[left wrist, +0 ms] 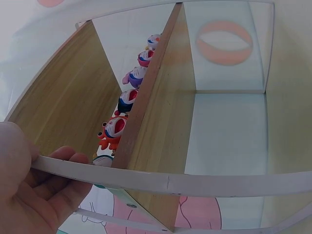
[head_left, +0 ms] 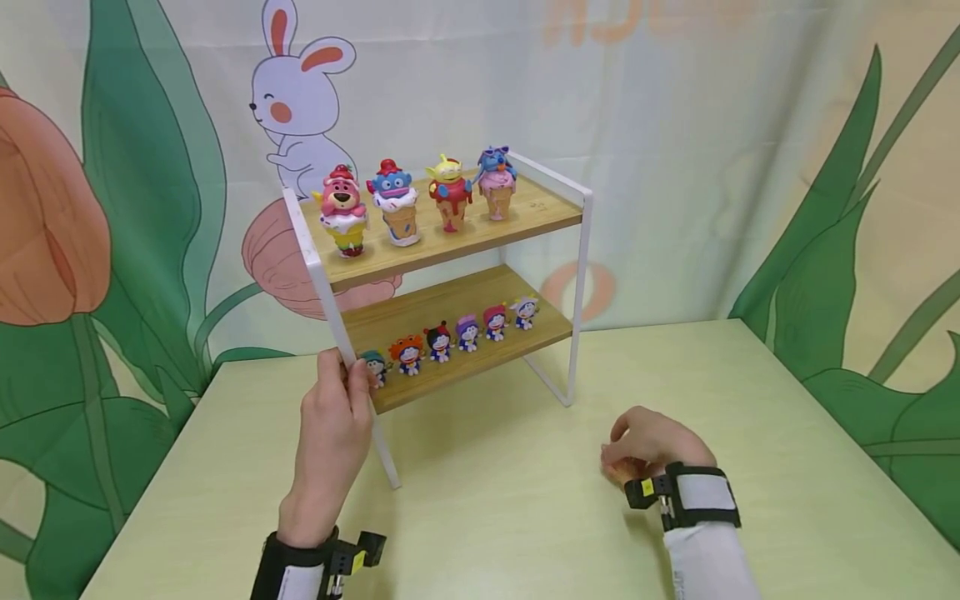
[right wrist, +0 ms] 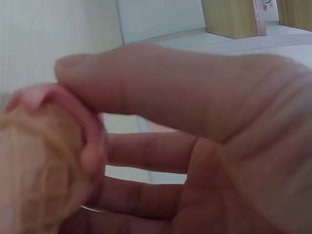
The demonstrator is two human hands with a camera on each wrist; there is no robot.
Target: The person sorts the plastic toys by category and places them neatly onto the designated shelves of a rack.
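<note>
My left hand grips the white front-left post of a two-tier wooden shelf. In my right hand, low over the table to the right of the shelf, is an ice-cream cone figurine. The right wrist view shows its waffle cone and pink topping between thumb and fingers; its upper part is hidden. A row of cone figurines stands on the upper board: a pink bear, a blue-faced one, a yellow-headed one and a blue one with sunglasses.
Several small white-and-blue figurines in coloured hats line the lower board, the leftmost beside my left fingers. The pale table runs back to a printed curtain with a rabbit and tulips.
</note>
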